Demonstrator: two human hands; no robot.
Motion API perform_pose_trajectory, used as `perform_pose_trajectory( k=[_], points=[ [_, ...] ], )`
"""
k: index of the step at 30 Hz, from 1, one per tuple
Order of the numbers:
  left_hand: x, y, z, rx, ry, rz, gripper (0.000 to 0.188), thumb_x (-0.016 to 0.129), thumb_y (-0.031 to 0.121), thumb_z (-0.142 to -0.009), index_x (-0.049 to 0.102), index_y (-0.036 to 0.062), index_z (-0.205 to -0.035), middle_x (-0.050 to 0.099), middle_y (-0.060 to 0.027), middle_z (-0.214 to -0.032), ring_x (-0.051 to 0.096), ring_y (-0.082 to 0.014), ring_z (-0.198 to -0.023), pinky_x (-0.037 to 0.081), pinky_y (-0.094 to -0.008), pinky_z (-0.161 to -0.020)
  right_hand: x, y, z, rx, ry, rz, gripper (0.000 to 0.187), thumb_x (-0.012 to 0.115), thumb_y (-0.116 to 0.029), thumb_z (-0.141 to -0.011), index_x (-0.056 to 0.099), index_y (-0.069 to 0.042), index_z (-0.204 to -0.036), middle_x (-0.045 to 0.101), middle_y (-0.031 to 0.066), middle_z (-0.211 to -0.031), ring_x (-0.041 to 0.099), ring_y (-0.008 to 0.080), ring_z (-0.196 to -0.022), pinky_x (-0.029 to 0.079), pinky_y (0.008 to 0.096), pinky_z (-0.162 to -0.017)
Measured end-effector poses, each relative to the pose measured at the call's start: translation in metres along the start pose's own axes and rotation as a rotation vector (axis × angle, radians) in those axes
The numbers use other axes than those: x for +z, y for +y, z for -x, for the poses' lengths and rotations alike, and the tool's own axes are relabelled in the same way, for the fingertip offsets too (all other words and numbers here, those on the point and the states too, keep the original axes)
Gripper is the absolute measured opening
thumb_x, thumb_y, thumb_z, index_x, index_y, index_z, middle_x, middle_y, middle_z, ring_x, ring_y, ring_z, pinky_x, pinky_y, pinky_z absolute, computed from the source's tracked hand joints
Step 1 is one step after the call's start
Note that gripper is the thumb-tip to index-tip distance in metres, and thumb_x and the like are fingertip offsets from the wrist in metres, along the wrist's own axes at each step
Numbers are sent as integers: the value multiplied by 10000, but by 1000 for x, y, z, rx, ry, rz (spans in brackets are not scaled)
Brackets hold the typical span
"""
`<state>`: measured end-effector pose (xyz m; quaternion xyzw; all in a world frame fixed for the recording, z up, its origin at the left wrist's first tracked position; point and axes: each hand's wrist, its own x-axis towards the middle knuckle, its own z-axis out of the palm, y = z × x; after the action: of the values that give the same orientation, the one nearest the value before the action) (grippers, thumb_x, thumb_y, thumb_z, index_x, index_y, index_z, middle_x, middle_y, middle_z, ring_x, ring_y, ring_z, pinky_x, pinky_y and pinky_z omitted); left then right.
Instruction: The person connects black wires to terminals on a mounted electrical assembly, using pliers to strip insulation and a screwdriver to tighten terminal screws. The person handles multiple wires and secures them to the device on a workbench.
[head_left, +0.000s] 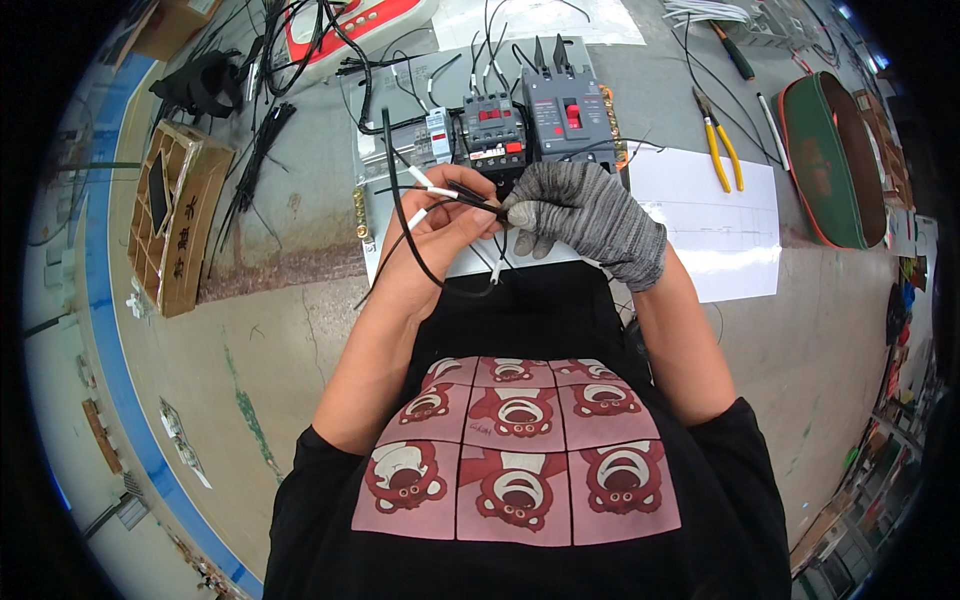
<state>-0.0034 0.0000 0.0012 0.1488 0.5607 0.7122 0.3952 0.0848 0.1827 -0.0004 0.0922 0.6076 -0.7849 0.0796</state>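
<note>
Pinched close, your left hand (447, 234) and gloved right hand (592, 218) hold black wires (486, 205) at six o'clock from the grey contactor (490, 125); a loosened pinch could let white sleeves (441, 192) slip; hard tugging could snag the cable loop (389, 165) crossing your left wrist.

Electrical assembly workshop, by the look of it. Grey workbench (315, 215) carries a pale metal plate (382, 222) fitted with dark-grey switchgear (550, 100), yellow-handled steel pliers (713, 150), bundled thin black wires (258, 160), brown compartmented box (192, 255). Scuffed beige floor (185, 370) beyond, edged by a wide blue stripe (98, 265).
</note>
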Motion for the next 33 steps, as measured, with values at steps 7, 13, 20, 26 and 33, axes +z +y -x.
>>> perform_pose_trajectory(
  k=[7,13,20,26,33],
  points=[
    [3,-10,-2,-17,77,147,180,651,25,-857,570,35,-1018,634,-44,-894,600,-103,-761,478,-225,-699,0,0,-1,7,-3,95,173,682,-138,-873,650,22,-930,668,73,-768,647,132,-639,537,248,-570],
    [6,-8,-5,28,139,85,149,650,16,-859,565,33,-980,630,-52,-864,607,-117,-726,486,-234,-663,5,-3,-2,27,35,34,130,662,-100,-874,646,12,-938,660,63,-758,634,116,-618,531,243,-551],
    [13,3,13,129,100,-78,214,633,-23,-848,583,-16,-1057,622,-53,-947,606,-127,-873,477,-262,-810,5,-1,0,4,97,93,106,651,-95,-876,642,-3,-929,632,34,-727,598,86,-599,501,229,-525],
    [15,0,11,182,120,-88,206,639,33,-882,582,-9,-1075,633,-49,-916,607,-116,-852,487,-250,-787,7,-5,0,5,87,129,99,647,-94,-876,643,-14,-934,611,10,-717,561,78,-618,478,227,-558],
    [16,-7,7,106,118,33,185,632,95,-901,584,15,-1061,611,-31,-847,568,-98,-775,470,-245,-751,9,-10,4,-61,99,121,133,652,-67,-867,628,-9,-984,610,1,-802,544,72,-699,489,245,-639]
  ],
)
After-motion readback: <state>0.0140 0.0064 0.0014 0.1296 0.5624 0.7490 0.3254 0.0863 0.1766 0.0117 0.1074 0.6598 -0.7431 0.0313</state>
